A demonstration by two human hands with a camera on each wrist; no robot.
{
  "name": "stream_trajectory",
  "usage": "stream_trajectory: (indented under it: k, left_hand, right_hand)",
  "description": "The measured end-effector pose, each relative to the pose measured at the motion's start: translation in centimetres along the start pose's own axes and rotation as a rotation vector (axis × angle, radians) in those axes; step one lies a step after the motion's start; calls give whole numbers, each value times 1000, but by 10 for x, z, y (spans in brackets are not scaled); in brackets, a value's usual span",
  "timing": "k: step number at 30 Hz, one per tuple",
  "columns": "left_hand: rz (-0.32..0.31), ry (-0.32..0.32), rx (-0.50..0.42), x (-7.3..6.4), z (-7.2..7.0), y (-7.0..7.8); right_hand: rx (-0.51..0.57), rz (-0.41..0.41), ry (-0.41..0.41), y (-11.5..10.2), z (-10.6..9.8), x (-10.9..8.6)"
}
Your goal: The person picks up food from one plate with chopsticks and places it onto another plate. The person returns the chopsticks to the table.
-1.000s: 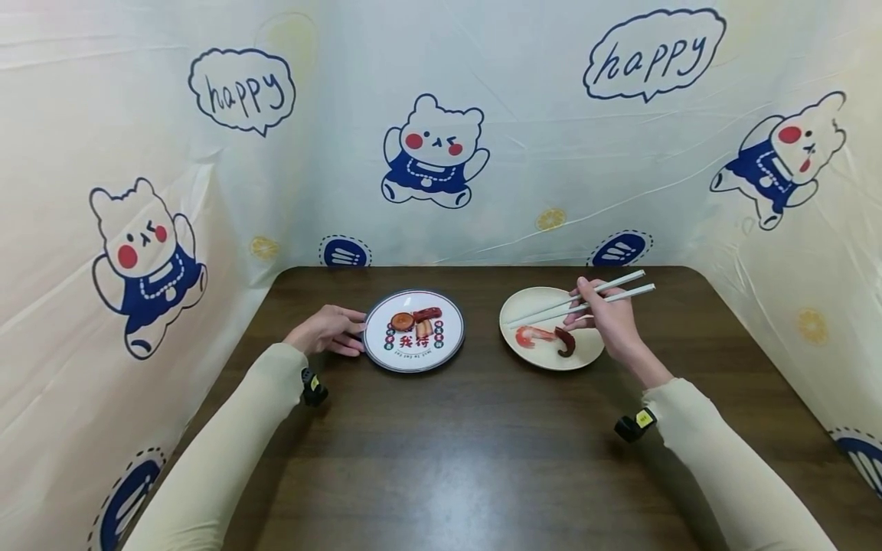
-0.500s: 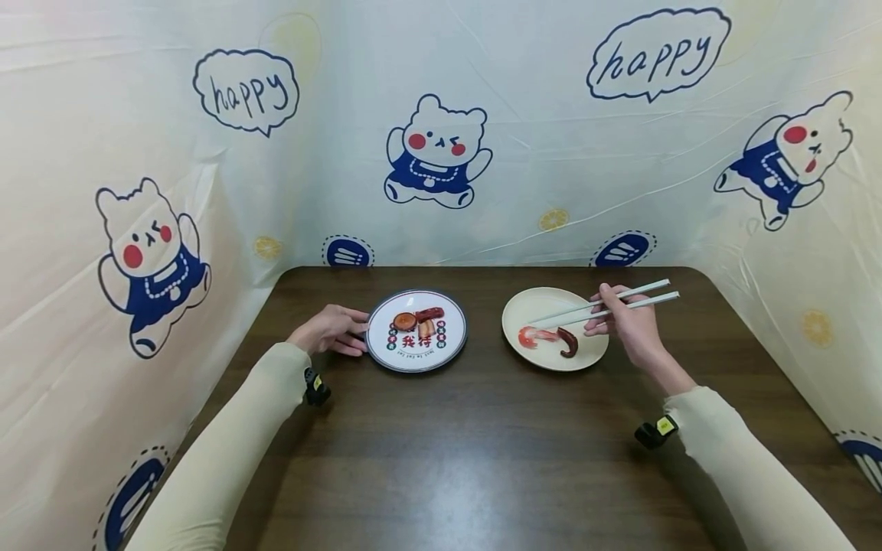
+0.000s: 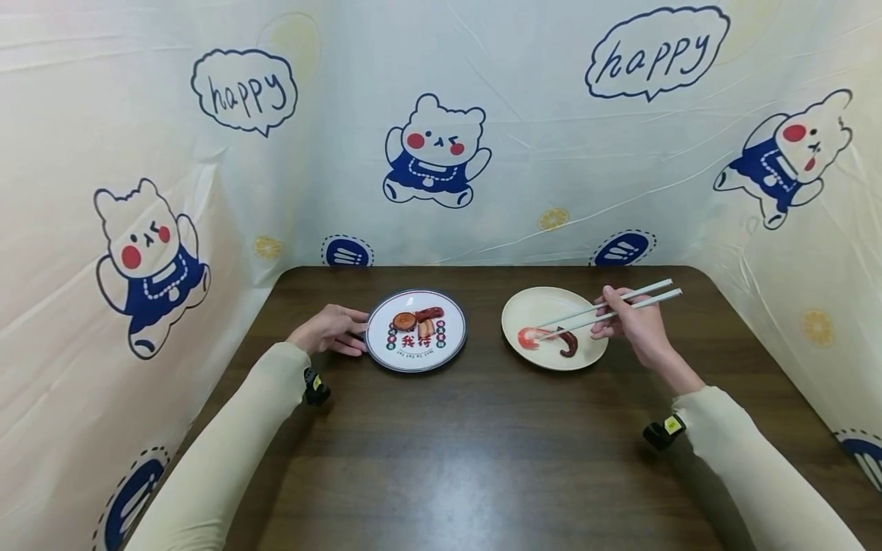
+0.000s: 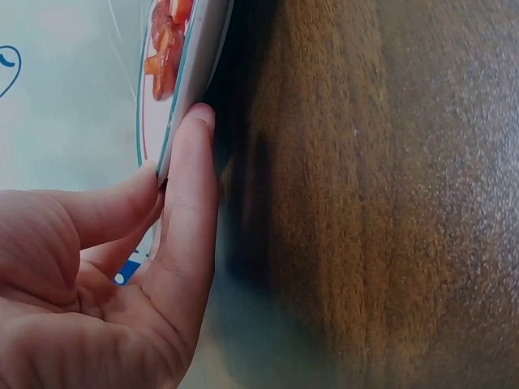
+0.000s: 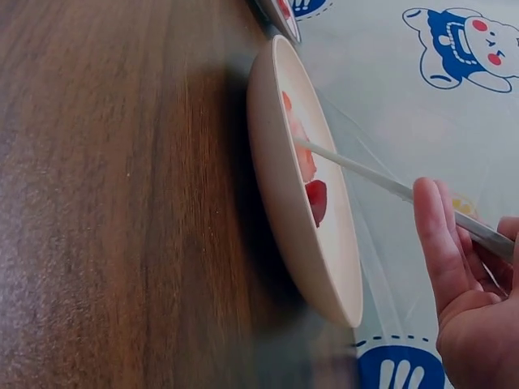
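On the left, my left hand [image 3: 332, 330] holds the near-left rim of a white plate [image 3: 452, 330] with a blue edge, thumb at the edge and fingers against the outer side. The plate bears a round brown slice [image 3: 404, 321], a reddish-brown piece [image 3: 430, 313] and a tan piece [image 3: 426, 329]. My right hand [image 3: 637, 327] grips a pair of pale chopsticks [image 3: 654, 299] over a cream plate [image 3: 527, 310]. Their tips are at a pink-orange shrimp [image 3: 529, 337], slightly parted. Beside the shrimp lies a dark brown curved piece [image 3: 570, 346]. One chopstick overlaps the shrimp [image 5: 302, 150] in the right wrist view.
Both plates stand near the far edge of a dark wooden table [image 3: 441, 428], with a gap between them. A printed cloth [image 3: 524, 168] hangs behind and on both sides. Each wrist carries a small black camera, such as the right wrist camera [image 3: 663, 432].
The right hand has drawn back to the right, and the chopstick tips have come down from the plate's upper left onto the shrimp. The left hand has stayed at its plate.
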State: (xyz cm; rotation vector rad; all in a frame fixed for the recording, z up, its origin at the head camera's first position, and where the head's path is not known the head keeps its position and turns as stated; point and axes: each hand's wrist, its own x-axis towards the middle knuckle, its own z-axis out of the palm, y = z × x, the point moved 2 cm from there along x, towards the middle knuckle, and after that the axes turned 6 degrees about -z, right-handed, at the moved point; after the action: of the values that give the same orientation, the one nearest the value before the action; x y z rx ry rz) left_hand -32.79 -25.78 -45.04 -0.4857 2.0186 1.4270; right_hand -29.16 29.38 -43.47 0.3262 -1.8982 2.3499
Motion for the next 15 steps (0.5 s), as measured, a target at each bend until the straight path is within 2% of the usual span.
stream_trajectory:
  k: [8, 11, 15]
  left_hand:
    - [9, 7, 7, -1, -1, 2]
    - [10, 8, 8, -2, 0, 1]
    - [14, 9, 7, -3, 2, 1]
  right_hand:
    - [-73, 46, -60, 0, 1, 8]
    - [-94, 38, -82, -1, 3, 10]
    - [-96, -11, -48, -6, 5, 9]
